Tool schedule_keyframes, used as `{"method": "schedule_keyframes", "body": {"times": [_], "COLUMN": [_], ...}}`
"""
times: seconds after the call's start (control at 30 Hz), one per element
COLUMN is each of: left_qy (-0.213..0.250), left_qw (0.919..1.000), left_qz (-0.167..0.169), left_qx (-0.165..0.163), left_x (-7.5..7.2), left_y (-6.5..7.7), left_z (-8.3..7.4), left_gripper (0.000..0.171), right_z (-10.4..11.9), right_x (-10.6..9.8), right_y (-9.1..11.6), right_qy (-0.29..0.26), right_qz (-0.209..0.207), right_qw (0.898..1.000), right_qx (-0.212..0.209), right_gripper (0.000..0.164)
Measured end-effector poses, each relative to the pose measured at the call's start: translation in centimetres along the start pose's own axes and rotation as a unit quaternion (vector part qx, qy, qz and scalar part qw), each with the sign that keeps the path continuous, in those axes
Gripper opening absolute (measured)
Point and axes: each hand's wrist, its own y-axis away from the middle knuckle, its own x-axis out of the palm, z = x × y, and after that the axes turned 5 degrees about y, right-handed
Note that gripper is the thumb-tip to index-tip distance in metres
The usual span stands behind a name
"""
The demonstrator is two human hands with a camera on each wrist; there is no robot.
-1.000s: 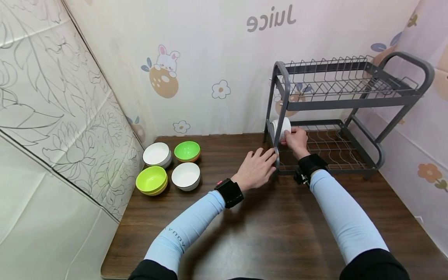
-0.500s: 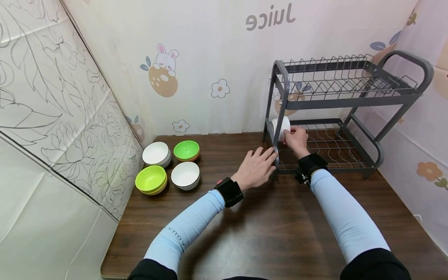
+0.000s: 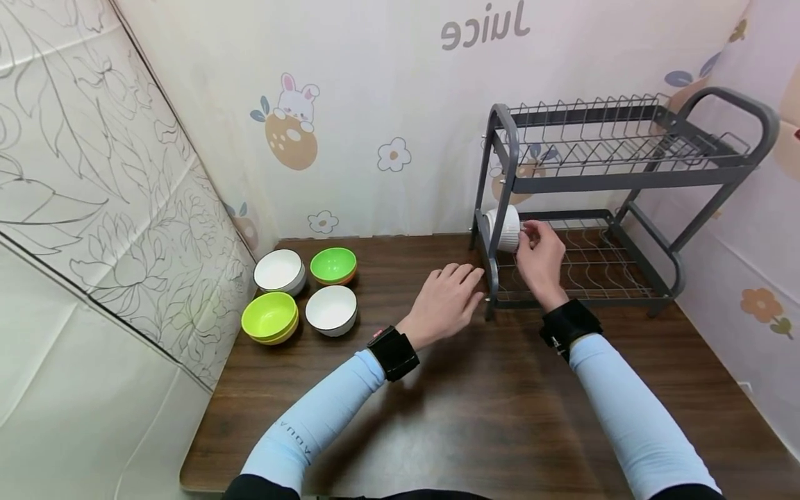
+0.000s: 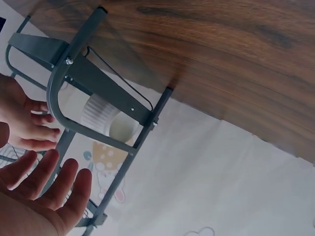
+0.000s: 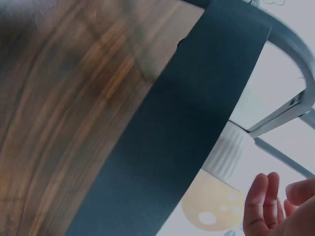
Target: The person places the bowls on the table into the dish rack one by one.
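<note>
A white ramekin (image 3: 510,230) with ribbed sides sits tipped on its side at the left end of the lower tier of a grey two-tier dish rack (image 3: 625,184). My right hand (image 3: 542,264) is just right of it, fingers loosely bent and holding nothing. A gap shows between those fingers (image 5: 258,199) and the ramekin (image 5: 225,153) in the right wrist view. Just outside the rack's left front post, my left hand (image 3: 445,302) has its fingers spread and relaxed. The left wrist view shows the ramekin's (image 4: 98,115) open side facing the rack's end frame.
At the table's (image 3: 437,430) back left stand a white bowl (image 3: 279,271), a green bowl (image 3: 334,265), a yellow-green bowl (image 3: 270,318) and another white bowl (image 3: 332,310), some stacked. A printed wall covering (image 3: 375,125) rises behind. The rack's upper tier (image 3: 600,149) overhangs the lower one.
My right hand has let go of the ramekin and drawn back slightly to the right. My left hand has moved off the rack's post, a little to the left. The ramekin stays in the rack.
</note>
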Motion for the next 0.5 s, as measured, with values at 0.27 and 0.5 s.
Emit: {"method": "schedule_keyframes", "body": {"times": [0.27, 0.5], "left_qy": [0.021, 0.019], "left_qw": [0.9986, 0.9951], "left_qz": [-0.044, -0.063], "left_qx": [-0.021, -0.073], "left_x": [-0.7, -1.6], "left_y": [3.3, 6.3], "left_z": [1.9, 4.6], "left_gripper": [0.026, 0.018], "right_z": [1.1, 3.4], "right_x": [-0.8, -0.9], "right_y": [3.5, 6.4], "right_qy": [-0.034, -0.076], "right_qz": [-0.054, -0.045], "right_qw": [0.997, 0.992], "right_qx": [-0.042, -0.092], "right_gripper": [0.019, 0.015]}}
